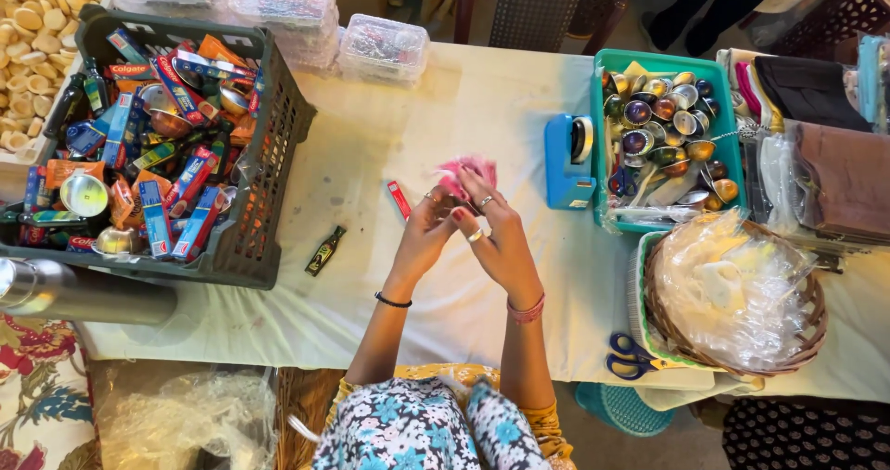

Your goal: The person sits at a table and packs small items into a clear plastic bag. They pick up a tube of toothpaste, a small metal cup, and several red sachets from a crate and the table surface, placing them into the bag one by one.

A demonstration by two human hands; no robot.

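Beside the dark crate (pixel 269 220): one red stick (pixel 399 198), one small bottle (pixel 325 250), one blue scissors (pixel 633 357), two baskets.

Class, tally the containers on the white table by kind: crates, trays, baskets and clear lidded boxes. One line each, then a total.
Dark grey plastic crate: 1
Teal plastic tray of small metal bowls: 1
Brown wicker basket lined with clear plastic: 1
Clear plastic lidded boxes: 3 in view, more may be cut off at the top edge
Total: 6
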